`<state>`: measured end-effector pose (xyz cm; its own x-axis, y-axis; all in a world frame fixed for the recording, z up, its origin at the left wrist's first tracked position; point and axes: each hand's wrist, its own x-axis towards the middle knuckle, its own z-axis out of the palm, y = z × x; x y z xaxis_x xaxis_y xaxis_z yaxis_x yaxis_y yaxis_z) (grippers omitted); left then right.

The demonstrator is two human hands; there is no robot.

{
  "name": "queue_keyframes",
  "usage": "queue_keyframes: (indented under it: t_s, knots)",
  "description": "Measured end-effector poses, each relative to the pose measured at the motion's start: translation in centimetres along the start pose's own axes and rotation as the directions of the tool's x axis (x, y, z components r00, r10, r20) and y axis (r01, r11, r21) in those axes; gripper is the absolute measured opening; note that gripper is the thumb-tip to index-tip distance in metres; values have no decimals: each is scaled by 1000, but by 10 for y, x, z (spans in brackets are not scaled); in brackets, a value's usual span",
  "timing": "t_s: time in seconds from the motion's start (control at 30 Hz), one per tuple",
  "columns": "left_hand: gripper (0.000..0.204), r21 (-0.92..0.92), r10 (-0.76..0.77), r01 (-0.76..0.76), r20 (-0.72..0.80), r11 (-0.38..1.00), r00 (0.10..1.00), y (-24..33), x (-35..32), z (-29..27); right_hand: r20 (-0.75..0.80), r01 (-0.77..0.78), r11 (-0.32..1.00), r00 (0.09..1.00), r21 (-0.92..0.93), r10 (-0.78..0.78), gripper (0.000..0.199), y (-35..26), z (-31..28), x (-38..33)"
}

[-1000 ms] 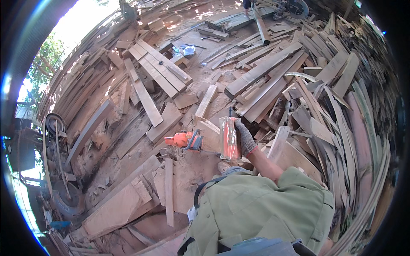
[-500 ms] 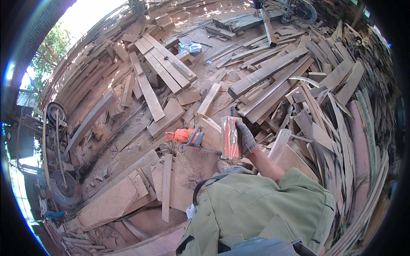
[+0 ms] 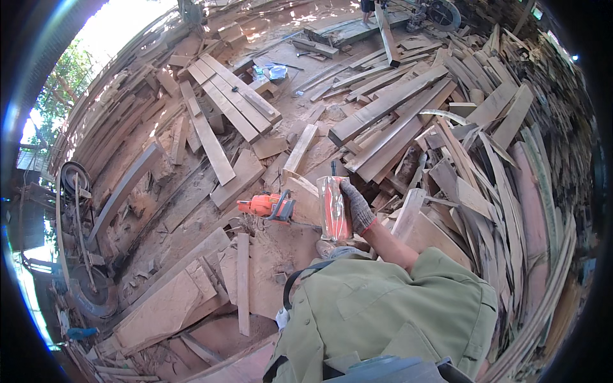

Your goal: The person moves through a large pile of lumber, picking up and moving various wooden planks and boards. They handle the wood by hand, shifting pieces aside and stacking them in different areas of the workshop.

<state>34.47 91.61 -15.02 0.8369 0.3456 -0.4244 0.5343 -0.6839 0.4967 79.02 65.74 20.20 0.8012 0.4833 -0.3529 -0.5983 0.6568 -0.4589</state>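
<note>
My right hand [image 3: 359,205], in a grey knit glove, is closed around a clear-sided container with red panels [image 3: 334,207]. The container is held upright in front of my body, and a dark stub [image 3: 334,168] sticks up behind its top. What is inside it I cannot make out. To its left an orange chainsaw [image 3: 263,205] lies on the dusty ground, its dark rear handle toward the container. Behind the container is a pale wood block [image 3: 300,195]. I do not see my left hand.
Planks and offcuts [image 3: 402,108] lie in heaps to the right. Three long boards [image 3: 233,96] lie side by side farther off. A machine with two wheels [image 3: 94,290] stands at the left. A person's legs [image 3: 367,16] show at the far edge. Wide slabs [image 3: 163,306] lie near left.
The whole view has shifted slightly, so the scene sits a little farther left. My right hand still holds the container in nearly the same place before my body.
</note>
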Motion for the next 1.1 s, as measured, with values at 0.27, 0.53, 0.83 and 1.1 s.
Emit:
queue_keyframes:
  t_s: [0.27,0.53,0.83,1.1]
  knots:
    - [21,28,-9,10,-27,1000,1000,-1,0,2,9,9,1000,1000,11,-9,36,1,-1,-3]
    - [21,71,17,-16,-9,997,1000,-3,-4,1,-31,13,999,999,-31,-14,32,5,-5,-2]
    - [20,87,28,-28,-4,996,1000,-5,-8,4,-45,-70,994,997,-80,67,31,7,0,-5]
    - [20,99,43,-43,4,994,999,-5,-5,2,-66,-212,977,975,-25,210,33,2,5,-11]
